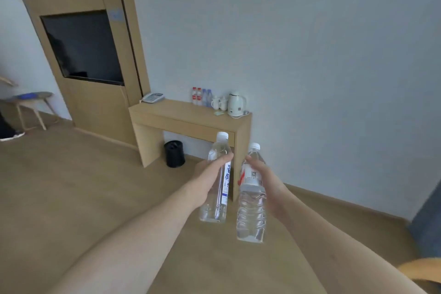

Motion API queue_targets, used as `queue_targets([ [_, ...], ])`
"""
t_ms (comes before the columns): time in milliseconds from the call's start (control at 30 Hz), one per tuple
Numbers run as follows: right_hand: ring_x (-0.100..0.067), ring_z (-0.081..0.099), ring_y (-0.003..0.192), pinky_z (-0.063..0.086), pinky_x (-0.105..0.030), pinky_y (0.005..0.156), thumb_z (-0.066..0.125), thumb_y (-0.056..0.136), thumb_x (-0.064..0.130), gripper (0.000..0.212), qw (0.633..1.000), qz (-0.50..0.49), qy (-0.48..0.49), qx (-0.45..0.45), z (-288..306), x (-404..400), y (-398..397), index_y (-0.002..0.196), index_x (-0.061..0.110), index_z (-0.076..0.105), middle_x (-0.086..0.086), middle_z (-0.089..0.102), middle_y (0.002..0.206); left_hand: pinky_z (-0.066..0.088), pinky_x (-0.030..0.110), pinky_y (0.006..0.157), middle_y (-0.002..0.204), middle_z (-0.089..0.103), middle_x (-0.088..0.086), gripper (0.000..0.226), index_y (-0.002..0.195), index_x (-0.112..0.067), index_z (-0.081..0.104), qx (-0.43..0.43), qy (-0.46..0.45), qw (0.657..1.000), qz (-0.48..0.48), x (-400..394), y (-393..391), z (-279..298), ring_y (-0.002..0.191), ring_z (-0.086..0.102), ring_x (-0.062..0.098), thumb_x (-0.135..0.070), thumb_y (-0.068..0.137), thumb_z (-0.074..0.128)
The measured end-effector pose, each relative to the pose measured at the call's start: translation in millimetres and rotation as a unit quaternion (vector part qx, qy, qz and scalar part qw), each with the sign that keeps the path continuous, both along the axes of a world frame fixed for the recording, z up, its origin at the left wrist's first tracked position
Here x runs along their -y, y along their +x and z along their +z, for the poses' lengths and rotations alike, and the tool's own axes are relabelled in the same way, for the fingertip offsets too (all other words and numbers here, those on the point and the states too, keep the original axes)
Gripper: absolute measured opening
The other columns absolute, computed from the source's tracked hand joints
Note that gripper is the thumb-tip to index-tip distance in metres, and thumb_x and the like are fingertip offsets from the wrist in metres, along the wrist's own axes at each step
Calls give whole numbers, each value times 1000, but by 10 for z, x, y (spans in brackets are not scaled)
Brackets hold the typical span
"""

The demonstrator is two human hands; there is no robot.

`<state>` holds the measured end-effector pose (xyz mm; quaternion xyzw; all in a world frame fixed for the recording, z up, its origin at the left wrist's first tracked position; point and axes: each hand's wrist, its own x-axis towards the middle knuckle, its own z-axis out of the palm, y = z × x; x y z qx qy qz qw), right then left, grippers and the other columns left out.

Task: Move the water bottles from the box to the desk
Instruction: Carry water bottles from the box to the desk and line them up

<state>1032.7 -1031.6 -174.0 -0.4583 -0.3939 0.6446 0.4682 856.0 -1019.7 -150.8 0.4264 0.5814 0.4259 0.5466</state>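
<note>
We held two full, prob. heavy, slick bottles mid-frame: left hand [210, 179] fingers wrapped round the blue-label bottle [218, 179] at mid-body, right hand [265, 181] round the red-label bottle [251, 196] w/ soft, crushable walls.

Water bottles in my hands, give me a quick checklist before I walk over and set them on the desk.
1. Left hand grip on the blue-label bottle: ok.
2. Right hand grip on the red-label bottle: ok.
3. Both caps on: ok.
4. Free space on the desk between the phone and the bottles already there: ok.
5. Floor path to the desk: ok; the bin sits under it.
6. Box emptied: cannot tell, out of view.
</note>
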Motion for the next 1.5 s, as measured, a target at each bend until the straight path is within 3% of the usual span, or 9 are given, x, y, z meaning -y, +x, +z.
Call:
queue_targets([
  [167, -23, 70, 69, 54, -36, 68, 82, 74, 56, 55, 999, 46, 2, -16, -13, -689, -105, 107, 13, 71, -8, 71, 81, 44, 24, 54, 61, 63, -9, 61, 92, -27, 72, -25, -7, 999, 42, -520, -163, 1, 58, 56, 12, -74, 55, 82],
  [400, -25, 67, 66, 56, -34, 64, 85, 68, 57, 52, 996, 86, -14, -31, -117, -1594, -495, 95, 14, 74, -11, 69, 81, 54, 32, 70, 95, 77, 6, 71, 107, -19, 75, -18, -24, 996, 83, -1306, -541, -145, 76, 67, 23, -71, 58, 83],
  [500, -26, 69, 65, 57, -35, 63, 85, 72, 53, 54, 995, 90, -16, -40, -163, -2056, -761, 104, 12, 70, -10, 70, 79, 55, 31, 66, 94, 78, 10, 68, 105, -17, 76, -24, -23, 996, 85, -1728, -772, -223, 72, 67, 21, -69, 62, 83],
  [700, -25, 68, 61, 56, -33, 59, 85, 72, 52, 47, 994, 99, -22, -37, -131, -3116, -1460, 92, 12, 71, -10, 68, 75, 53, 26, 55, 79, 72, 1, 56, 97, -20, 76, -29, -2, 996, 84, -2793, -1443, -235, 63, 66, 16, -67, 68, 82],
  [833, -22, 65, 61, 55, -31, 61, 83, 75, 53, 46, 994, 98, -27, -46, -27, -3827, -1950, 93, 14, 68, -7, 65, 75, 55, 24, 52, 69, 70, -3, 64, 96, -15, 75, -29, -15, 995, 90, -3551, -1959, -153, 55, 65, 13, -70, 63, 81],
  [1067, -24, 71, 61, 57, -32, 55, 82, 80, 47, 41, 992, 101, -46, -54, -36, -4815, -2624, 97, 11, 72, -9, 72, 74, 62, 34, 69, 81, 79, 2, 74, 95, -16, 78, -18, -45, 995, 87, -4536, -2692, -257, 67, 73, 18, -77, 53, 81],
  [1167, -23, 71, 59, 56, -31, 52, 81, 81, 44, 34, 991, 104, -60, -56, -65, -5250, -2881, 88, 12, 74, -10, 71, 72, 58, 28, 52, 80, 79, 2, 67, 92, -20, 79, 0, -52, 994, 94, -4883, -2962, -318, 61, 74, 16, -74, 53, 84],
  [1300, -23, 67, 55, 55, -30, 51, 80, 82, 41, 32, 986, 123, -84, -76, -150, -5872, -3225, 85, 11, 71, -9, 69, 71, 57, 27, 54, 87, 81, 3, 65, 97, -22, 78, -1, -53, 992, 114, -5384, -3286, -389, 70, 77, 18, -72, 57, 84],
  [1500, -23, 60, 61, 52, -33, 60, 79, 84, 37, 37, 981, 152, -86, -86, -212, -6964, -3670, 99, 8, 63, -11, 62, 78, 52, 23, 45, 75, 79, 0, 53, 94, -19, 78, -3, -36, 989, 144, -6421, -3651, -409, 54, 71, 15, -65, 68, 83],
])
